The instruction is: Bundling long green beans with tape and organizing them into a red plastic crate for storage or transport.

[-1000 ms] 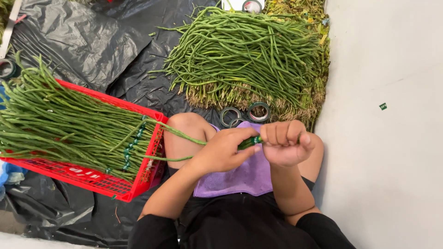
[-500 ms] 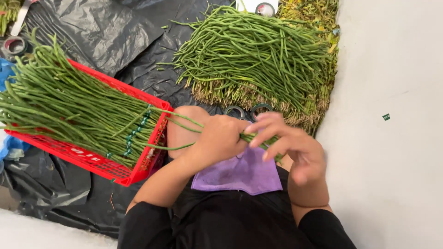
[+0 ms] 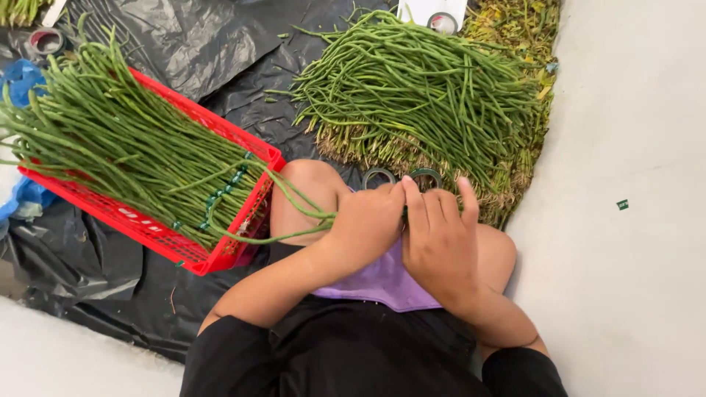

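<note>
Black plastic sheeting (image 3: 220,44) covers the floor where the left hand (image 3: 368,220) grips a few long beans (image 3: 294,213) beside the red crate (image 3: 184,246), right hand (image 3: 437,235) loosely open alongside, seemingly mid-bundling; binding them likely follows.

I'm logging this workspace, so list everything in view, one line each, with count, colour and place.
Long beans in crate: many, green, left, some tied in bundles.
Crate: one, red, left.
Loose bean pile: one, green, top centre.
Plastic sheet: black, under crate and pile.
Tape rolls: two by the knees, green.
Tape roll: one, top edge.
Held beans: a few, green, trailing left from the hands.
Left hand: gripping the beans.
Right hand: fingers spread, beside the left.
</note>
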